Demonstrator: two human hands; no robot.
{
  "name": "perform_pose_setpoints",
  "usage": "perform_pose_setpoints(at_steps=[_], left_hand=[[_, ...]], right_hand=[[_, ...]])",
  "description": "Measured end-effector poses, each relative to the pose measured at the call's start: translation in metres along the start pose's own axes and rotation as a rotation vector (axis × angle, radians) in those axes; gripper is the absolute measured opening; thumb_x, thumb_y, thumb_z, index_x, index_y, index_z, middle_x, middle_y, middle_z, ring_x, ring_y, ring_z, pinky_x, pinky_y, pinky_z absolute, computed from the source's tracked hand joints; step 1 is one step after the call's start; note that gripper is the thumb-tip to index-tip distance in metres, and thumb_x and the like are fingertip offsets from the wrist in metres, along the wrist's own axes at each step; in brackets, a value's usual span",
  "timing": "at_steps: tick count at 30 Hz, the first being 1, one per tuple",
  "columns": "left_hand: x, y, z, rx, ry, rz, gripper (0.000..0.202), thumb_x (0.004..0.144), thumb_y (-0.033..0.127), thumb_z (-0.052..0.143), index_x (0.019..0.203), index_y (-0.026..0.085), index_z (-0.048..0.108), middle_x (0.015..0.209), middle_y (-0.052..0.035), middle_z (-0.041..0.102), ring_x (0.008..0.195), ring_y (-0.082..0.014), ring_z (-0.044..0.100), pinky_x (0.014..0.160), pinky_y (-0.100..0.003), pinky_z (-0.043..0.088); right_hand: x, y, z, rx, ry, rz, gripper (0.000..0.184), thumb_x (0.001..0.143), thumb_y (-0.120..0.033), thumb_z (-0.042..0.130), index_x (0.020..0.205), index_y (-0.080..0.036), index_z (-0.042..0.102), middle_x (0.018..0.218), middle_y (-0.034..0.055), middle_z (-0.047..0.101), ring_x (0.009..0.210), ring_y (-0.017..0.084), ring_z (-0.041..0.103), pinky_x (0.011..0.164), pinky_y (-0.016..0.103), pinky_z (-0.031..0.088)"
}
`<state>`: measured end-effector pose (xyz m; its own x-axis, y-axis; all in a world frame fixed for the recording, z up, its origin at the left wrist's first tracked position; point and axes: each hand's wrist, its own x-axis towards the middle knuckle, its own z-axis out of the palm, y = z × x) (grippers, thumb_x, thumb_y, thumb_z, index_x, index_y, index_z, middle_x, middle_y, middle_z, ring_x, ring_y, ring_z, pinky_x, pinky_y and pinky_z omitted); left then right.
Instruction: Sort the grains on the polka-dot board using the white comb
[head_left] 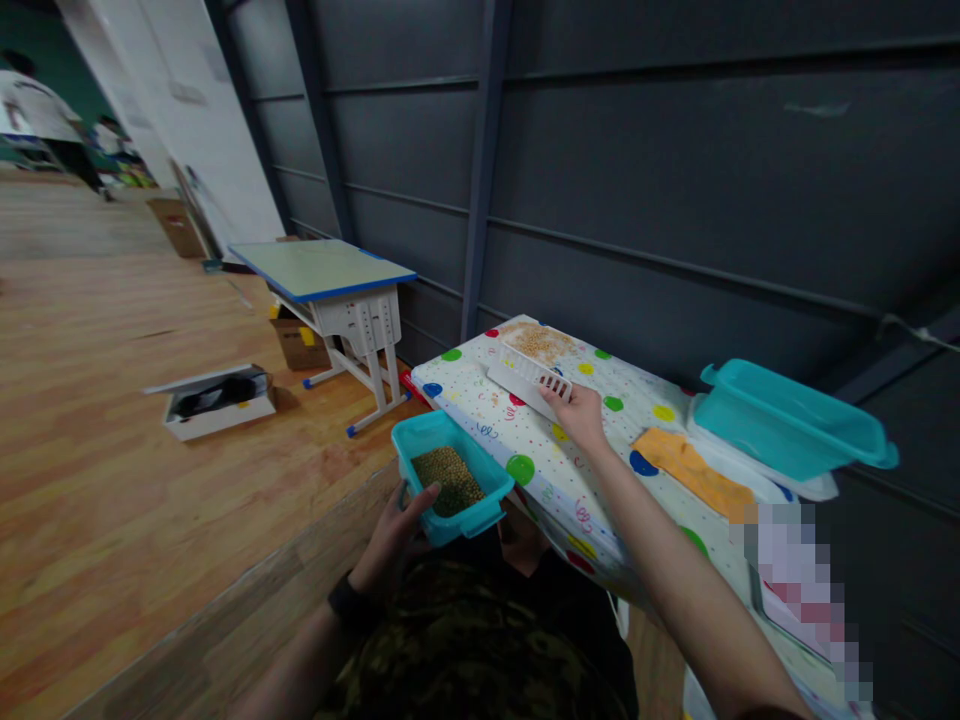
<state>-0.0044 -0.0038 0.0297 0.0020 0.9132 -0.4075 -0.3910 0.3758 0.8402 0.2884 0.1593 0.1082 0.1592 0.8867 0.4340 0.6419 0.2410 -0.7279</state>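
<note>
My left hand [405,525] grips the near-left side of a teal plastic tub [489,478], its thumb over the rim. Yellowish and green beans [448,478] cover the tub's bottom. The tub is held beside the table's front-left edge, over my lap. My right hand [576,412] is closed on the near end of a white slotted plastic basket [525,380], which stands on its side on the tablecloth. Beyond the basket lies a spread of small tan grains or beans [541,342]. The basket's far side is hidden.
A dotted tablecloth [480,400] covers the table. An orange cloth [694,468] and a larger teal bin [799,415] on a white lid lie to the right. A school desk [322,268] and an open white box [221,405] stand left. Dark panels [712,180] rise behind.
</note>
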Motion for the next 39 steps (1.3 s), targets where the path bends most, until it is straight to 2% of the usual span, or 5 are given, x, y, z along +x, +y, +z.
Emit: perform_pose_setpoints(at_steps=[9,21,27,31,39], left_hand=[[0.001,-0.002,0.002,0.000,0.045,0.013,0.101,0.088,0.054,0.097,0.171,0.026,0.046,0.149,-0.0204,0.080,0.105,-0.0329,0.088,0.074,-0.038,0.072],[0.000,-0.002,0.005,-0.044,0.098,0.020,0.113,0.080,0.052,0.103,0.172,0.029,0.041,0.155,-0.0203,0.075,0.111,-0.0349,0.086,0.070,-0.036,0.071],[0.003,-0.001,0.002,-0.011,0.138,0.016,0.116,0.081,0.053,0.102,0.175,0.029,0.038,0.142,-0.0198,0.081,0.098,-0.0316,0.088,0.064,-0.034,0.066],[0.004,0.000,0.002,-0.001,0.133,0.020,0.101,0.087,0.048,0.097,0.171,0.031,0.044,0.144,-0.0181,0.081,0.091,-0.0282,0.087,0.066,-0.034,0.067],[0.000,0.001,0.002,-0.012,0.130,0.036,0.094,0.088,0.047,0.097,0.167,0.031,0.048,0.145,-0.0170,0.080,0.097,-0.0276,0.087,0.073,-0.035,0.070]], right_hand=[[-0.015,-0.008,0.011,0.032,-0.085,-0.142,0.061,0.088,-0.072,0.064,0.054,-0.029,0.040,0.050,-0.0021,0.041,0.053,0.015,0.042,0.055,0.031,0.031],[-0.082,-0.053,0.010,0.039,-0.194,-0.421,0.041,0.103,-0.044,0.059,0.068,-0.024,0.069,0.056,-0.0004,0.061,0.051,0.016,0.053,0.056,0.028,0.037],[-0.038,-0.036,-0.013,-0.013,0.000,-0.306,0.050,0.098,-0.060,0.064,0.063,-0.024,0.064,0.053,0.0001,0.055,0.054,0.017,0.053,0.058,0.029,0.039],[-0.001,-0.012,-0.024,-0.093,0.130,-0.144,0.047,0.092,-0.060,0.064,0.061,-0.025,0.059,0.052,0.0009,0.053,0.055,0.019,0.051,0.060,0.032,0.037],[-0.006,0.006,-0.014,-0.198,0.076,-0.073,0.035,0.090,-0.044,0.067,0.062,-0.026,0.059,0.055,0.0023,0.058,0.059,0.021,0.055,0.064,0.034,0.033]])
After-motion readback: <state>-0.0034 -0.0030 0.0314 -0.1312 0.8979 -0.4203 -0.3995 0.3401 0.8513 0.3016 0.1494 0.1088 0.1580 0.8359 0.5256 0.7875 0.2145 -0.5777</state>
